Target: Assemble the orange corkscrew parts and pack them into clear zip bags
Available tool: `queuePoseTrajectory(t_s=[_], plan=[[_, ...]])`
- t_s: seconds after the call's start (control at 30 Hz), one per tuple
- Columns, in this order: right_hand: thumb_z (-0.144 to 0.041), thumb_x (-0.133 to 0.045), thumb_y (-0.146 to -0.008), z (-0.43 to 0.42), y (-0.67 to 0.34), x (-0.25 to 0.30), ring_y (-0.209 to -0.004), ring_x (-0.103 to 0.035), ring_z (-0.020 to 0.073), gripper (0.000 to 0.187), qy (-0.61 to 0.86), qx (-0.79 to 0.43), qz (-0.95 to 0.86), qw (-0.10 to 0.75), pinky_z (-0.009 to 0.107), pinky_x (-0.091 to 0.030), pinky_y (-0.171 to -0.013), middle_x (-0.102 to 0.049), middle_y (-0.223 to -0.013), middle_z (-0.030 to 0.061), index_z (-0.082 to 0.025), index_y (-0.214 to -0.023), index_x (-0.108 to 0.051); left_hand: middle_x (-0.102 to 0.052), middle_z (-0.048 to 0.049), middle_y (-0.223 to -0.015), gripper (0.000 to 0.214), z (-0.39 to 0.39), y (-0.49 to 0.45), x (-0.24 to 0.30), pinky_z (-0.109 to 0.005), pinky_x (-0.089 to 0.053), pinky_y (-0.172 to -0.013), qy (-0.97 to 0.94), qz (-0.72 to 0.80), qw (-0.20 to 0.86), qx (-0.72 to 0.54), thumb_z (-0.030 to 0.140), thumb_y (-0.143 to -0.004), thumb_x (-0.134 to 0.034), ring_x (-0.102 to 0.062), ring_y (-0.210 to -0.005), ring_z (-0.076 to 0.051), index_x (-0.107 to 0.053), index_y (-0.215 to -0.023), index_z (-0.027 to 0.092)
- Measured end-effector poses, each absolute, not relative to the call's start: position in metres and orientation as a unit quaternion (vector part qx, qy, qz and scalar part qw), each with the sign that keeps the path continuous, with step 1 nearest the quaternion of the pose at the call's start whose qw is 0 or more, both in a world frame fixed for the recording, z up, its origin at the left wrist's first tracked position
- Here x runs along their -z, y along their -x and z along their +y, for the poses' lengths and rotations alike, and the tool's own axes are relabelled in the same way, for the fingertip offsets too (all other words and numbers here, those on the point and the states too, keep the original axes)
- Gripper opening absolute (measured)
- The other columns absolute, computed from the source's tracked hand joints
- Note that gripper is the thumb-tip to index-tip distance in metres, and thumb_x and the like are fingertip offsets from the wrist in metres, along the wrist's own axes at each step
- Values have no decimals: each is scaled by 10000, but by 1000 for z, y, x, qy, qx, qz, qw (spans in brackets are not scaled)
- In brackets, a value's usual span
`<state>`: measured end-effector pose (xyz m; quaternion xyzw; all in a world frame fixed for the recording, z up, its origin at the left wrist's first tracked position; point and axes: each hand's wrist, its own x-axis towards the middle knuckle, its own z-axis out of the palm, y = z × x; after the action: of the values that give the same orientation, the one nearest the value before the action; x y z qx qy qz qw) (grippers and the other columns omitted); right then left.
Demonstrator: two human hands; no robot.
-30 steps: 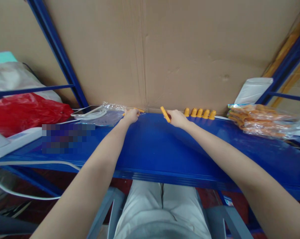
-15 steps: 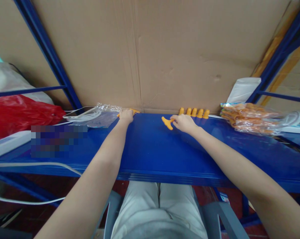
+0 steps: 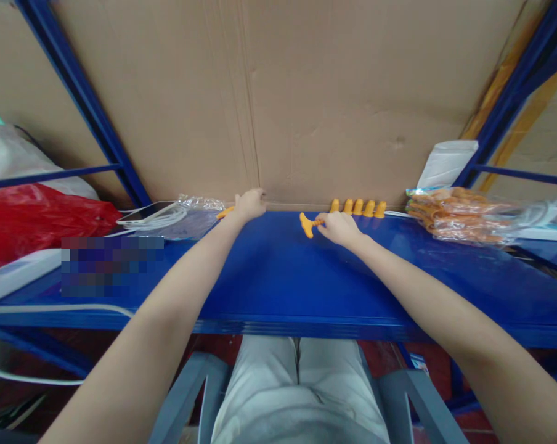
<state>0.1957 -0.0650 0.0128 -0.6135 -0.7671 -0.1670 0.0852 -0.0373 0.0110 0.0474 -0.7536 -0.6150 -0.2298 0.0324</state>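
Observation:
My left hand (image 3: 251,205) is over the back edge of the blue table (image 3: 278,277), fingers apart, with nothing visible in them. Beside its wrist, a yellow plastic piece (image 3: 225,213) lies on the table, partly hidden by the hand and forearm. My right hand (image 3: 341,228) grips a yellow T-shaped plastic handle (image 3: 308,225) by its stem; the crossbar points left, just above the tabletop. Just behind the right hand, several yellow thimble-shaped plastic pieces (image 3: 358,207) stand in a row against the cardboard.
A cardboard wall (image 3: 306,111) closes off the back. On the right lies a clear bag of orange pieces (image 3: 463,216). Left are a phone (image 3: 144,211), a white cable (image 3: 172,216), a clear plastic bag (image 3: 198,222) and a red bag (image 3: 42,216). Blue posts (image 3: 89,105) frame the sides.
My left hand has moved right and slightly up, and its fingers have spread away from the yellow piece there. My right hand still holds the T-shaped handle, which has turned a little.

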Motion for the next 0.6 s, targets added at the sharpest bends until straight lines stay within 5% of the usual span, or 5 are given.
queuePoseTrajectory(t_s=[0.17, 0.37, 0.6], plan=[[-275, -419, -923, -67, -193, -14, -1002, -662, 260, 353, 630, 166, -751, 107, 310, -478, -767, -717, -1041, 127, -179, -1156, -667, -667, -130, -1162, 318, -18, -3, -61, -308, -491, -802, 711, -558, -314, 290, 281, -859, -603, -662, -981, -218, -571, -1153, 162], [-265, -423, -924, -70, -190, -13, -1011, -663, 272, 354, 640, 156, -744, 111, 325, -487, -780, -713, -1043, 146, -167, -1166, -662, -678, -147, -1146, 240, -25, -19, -32, -293, -509, -718, 658, -525, -454, 292, 267, -834, -659, -679, -926, -223, -598, -1032, 147], [-242, -422, -917, -72, -186, -11, -1016, -662, 282, 342, 639, 147, -747, 108, 330, -490, -774, -715, -1041, 142, -160, -1140, -667, -734, -88, -883, 131, -16, -18, -8, -288, -512, -709, 630, -437, -560, 315, 188, -798, -706, -685, -703, -158, -650, -902, 130]])
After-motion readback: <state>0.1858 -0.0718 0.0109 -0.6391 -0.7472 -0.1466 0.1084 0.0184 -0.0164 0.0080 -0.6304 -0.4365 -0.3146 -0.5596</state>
